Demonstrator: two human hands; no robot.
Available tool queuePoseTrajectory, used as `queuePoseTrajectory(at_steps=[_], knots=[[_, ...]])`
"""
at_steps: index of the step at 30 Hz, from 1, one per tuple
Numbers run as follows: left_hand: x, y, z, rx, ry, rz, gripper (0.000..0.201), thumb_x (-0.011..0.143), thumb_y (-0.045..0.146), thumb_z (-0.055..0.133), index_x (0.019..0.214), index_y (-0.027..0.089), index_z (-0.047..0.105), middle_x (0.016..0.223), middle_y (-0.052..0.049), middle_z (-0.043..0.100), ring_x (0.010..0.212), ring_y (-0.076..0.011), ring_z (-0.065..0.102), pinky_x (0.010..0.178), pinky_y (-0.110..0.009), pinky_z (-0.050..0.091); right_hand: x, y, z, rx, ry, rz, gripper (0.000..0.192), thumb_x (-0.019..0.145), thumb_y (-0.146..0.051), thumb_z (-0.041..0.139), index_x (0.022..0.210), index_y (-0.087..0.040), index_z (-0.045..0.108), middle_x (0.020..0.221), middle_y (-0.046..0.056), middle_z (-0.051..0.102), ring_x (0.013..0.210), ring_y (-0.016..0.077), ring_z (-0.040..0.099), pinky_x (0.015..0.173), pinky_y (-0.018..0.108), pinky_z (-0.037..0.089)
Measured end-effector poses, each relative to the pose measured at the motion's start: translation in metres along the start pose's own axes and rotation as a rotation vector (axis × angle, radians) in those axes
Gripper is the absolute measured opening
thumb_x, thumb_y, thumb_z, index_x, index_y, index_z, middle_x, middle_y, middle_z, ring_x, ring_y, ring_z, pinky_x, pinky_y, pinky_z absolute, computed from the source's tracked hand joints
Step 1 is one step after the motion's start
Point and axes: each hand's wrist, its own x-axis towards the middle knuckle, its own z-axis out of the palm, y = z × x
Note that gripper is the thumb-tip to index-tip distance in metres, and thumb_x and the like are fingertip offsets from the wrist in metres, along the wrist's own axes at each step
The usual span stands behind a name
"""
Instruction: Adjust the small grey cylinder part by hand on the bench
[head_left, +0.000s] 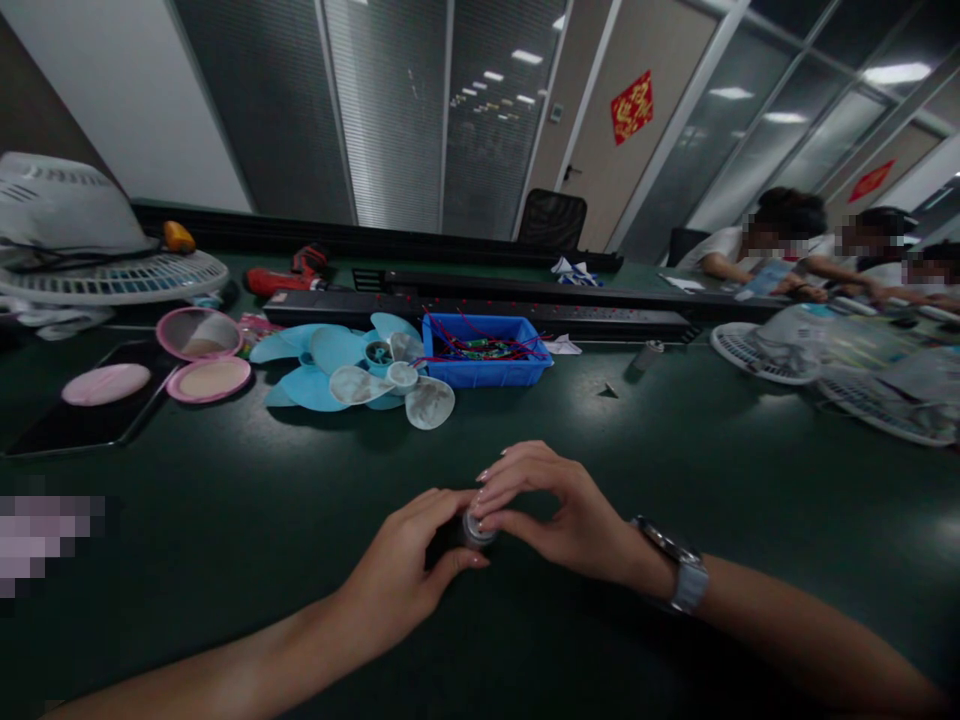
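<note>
A small silver-grey cylinder (480, 536) stands on the dark green table in front of me, mostly hidden by fingers. My left hand (416, 545) curves around its side, thumb in front and fingers behind. From above, my right hand (555, 505) pinches at its top with thumb and fingertips. A watch (679, 565) is on my right wrist. Farther back stands a similar grey cylinder (649, 354). Beyond my hands lie light blue and clear fan blades (360, 370), beside a blue bin (487, 372) holding green parts with red wires.
To the left are a white fan housing (82, 225), a red power drill (289, 275), a pink compact (208, 380) and a dark tablet-like slab (97, 420). Long black rails (480, 310) span the back. Fan parts (787, 340) and several people occupy the right.
</note>
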Motion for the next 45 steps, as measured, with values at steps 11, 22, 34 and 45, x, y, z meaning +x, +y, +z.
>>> queuePoseTrajectory(at_steps=[11,22,34,45], knots=[[0.0,-0.001,-0.002,-0.017,-0.043,-0.038,0.042,0.085,0.016,0.066,0.124,0.026,0.057,0.116,-0.004,0.066,0.107,-0.0234,0.061,0.093,-0.04,0.048,-0.032,0.016,-0.044,-0.105,0.131,0.187,0.014,0.078,-0.024,0.078,0.091,-0.025,0.072,0.093,0.002,0.074,0.098,0.0211,0.067,0.094,0.042,0.049],[0.001,0.002,-0.003,0.009,-0.046,-0.075,0.042,0.084,0.017,0.066,0.123,0.027,0.058,0.116,-0.004,0.067,0.106,-0.0242,0.063,0.093,-0.041,0.049,-0.075,0.046,-0.048,-0.235,-0.068,0.407,0.042,0.076,-0.039,0.077,0.116,-0.031,0.067,0.127,0.006,0.063,0.124,0.0275,0.052,0.103,0.054,0.043],[0.0,-0.002,-0.001,0.003,-0.036,-0.05,0.042,0.084,0.017,0.067,0.123,0.027,0.058,0.116,-0.004,0.067,0.107,-0.0238,0.062,0.094,-0.041,0.049,-0.04,0.025,-0.039,-0.175,-0.018,0.321,0.014,0.084,-0.033,0.071,0.097,-0.034,0.075,0.129,0.002,0.061,0.131,0.0266,0.044,0.107,0.055,0.037],[0.002,0.0,-0.001,-0.017,-0.006,-0.012,0.031,0.082,0.014,0.069,0.112,0.019,0.062,0.104,-0.006,0.068,0.095,-0.0223,0.064,0.083,-0.035,0.051,-0.005,0.007,-0.001,-0.092,-0.068,0.135,0.018,0.081,-0.028,0.074,0.099,-0.033,0.074,0.121,-0.001,0.067,0.125,0.0227,0.05,0.105,0.045,0.041]])
